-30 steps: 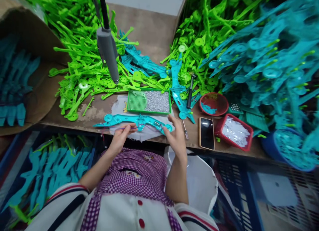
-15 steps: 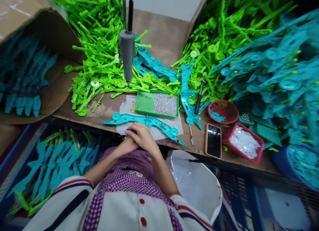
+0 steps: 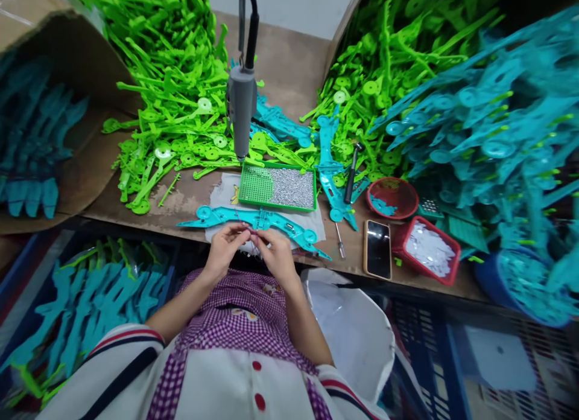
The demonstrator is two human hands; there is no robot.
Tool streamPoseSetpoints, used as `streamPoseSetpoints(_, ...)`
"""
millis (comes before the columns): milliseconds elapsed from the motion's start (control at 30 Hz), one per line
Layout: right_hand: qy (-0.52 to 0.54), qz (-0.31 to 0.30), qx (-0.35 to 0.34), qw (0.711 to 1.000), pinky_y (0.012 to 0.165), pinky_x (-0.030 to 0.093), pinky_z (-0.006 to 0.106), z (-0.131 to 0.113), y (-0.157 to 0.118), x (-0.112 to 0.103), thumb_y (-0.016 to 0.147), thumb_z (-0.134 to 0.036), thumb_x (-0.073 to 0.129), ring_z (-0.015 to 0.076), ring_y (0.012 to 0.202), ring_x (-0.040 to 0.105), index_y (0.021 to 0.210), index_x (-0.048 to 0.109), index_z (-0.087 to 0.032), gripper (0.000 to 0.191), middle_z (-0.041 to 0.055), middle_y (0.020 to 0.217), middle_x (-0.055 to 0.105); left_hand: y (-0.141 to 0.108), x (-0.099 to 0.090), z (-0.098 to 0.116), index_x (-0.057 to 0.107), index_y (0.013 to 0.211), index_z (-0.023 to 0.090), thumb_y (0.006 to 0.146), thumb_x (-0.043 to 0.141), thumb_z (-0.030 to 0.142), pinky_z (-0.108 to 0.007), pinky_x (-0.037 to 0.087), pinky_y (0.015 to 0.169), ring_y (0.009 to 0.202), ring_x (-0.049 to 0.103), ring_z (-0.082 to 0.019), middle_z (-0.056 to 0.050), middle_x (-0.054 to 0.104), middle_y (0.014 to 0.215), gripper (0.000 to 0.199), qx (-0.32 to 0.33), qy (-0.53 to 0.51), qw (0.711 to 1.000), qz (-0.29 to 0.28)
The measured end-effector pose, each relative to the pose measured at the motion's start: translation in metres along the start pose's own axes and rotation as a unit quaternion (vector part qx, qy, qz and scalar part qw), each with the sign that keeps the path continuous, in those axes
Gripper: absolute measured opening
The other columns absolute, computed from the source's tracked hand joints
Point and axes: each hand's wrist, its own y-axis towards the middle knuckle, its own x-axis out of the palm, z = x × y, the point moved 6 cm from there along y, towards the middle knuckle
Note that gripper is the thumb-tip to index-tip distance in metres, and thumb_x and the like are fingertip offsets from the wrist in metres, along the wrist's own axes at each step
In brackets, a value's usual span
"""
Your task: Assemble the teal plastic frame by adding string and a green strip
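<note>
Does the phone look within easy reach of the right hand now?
Probably yes: between the right hand and the phone lie only low things, like the screwdriver, though that hand seems to be pinching thread.

Lit fairly evenly over the bench (image 3: 353, 239), dim inside the cardboard box (image 3: 93, 100); stretched toward the edges and blurred across the teal pieces (image 3: 515, 118) at right.

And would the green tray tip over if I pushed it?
Probably not: the tray sits low and flat, so it would likely slide. Its right side may feel heavier, because the silvery bits are gathered there. Lift it crooked and some might spill, since its walls look low.
</note>
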Motion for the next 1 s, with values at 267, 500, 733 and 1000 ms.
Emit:
streamPoseSetpoints(267,0.077,-0.009,0.046,0.996,0.066,0.049,0.027,0.008,-0.004,-0.004,0.091,-0.041,0.055,0.0153,0.066,0.061,0.095,0.076,-0.019,0.031,0.0039,0.072,0.070,0.000,0.000,-0.010,0.067,0.076,0.015,0.056,0.086,0.040,-0.024,0.049,0.069,0.070,0.061,-0.012,-0.001,0.067,0.075,0.037,-0.040,-0.008,0.998,-0.050)
streamPoseSetpoints(500,0.129,-0.014,0.099,0.987,0.069,0.051,0.029,0.023,-0.002,-0.015,0.086,-0.043,0.059,0.0140,0.065,0.062,0.096,0.075,-0.018,0.031,0.0024,0.072,0.071,0.000,0.000,-0.016,0.061,0.076,0.016,0.054,0.087,0.041,-0.026,0.051,0.066,0.065,0.065,-0.013,-0.001,0.069,0.071,0.042,-0.119,-0.025,0.989,-0.079)
streamPoseSetpoints(733,0.154,0.366,0.150,0.905,0.061,0.050,0.027,0.040,-0.030,-0.089,0.079,-0.045,0.064,0.0108,0.056,0.057,0.093,0.071,-0.016,0.033,-0.0025,0.061,0.063,0.008,-0.024,0.002,0.060,0.075,0.017,0.056,0.086,0.035,-0.022,0.049,0.062,0.066,0.066,-0.011,0.000,0.069,0.074,0.037,-0.051,-0.055,0.997,-0.001)
streamPoseSetpoints(1000,0.176,0.602,0.143,0.766,0.045,0.038,0.021,0.087,-0.127,-0.193,0.065,-0.044,0.070,0.0065,0.049,0.045,0.082,0.061,-0.018,0.032,-0.0067,0.060,0.051,0.022,-0.064,0.041,0.061,0.070,0.018,0.055,0.082,0.023,-0.019,0.049,0.059,0.063,0.064,-0.009,0.001,0.070,0.075,0.026,0.057,-0.106,0.990,0.071)
